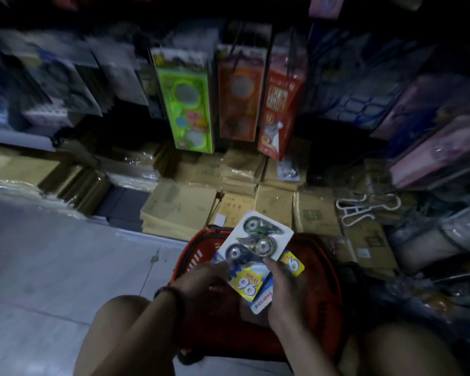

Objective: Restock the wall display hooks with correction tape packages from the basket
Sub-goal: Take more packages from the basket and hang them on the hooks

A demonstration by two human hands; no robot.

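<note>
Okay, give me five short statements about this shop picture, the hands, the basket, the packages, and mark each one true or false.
1. The left hand and the right hand both hold correction tape packages over the basket. True.
2. The basket is blue. False: it is red.
3. A green package hangs on display beyond the basket. True.
4. The top package shows a single tape dispenser. False: three show.
5. The left wrist is bare. False: it wears a dark bracelet.
</note>
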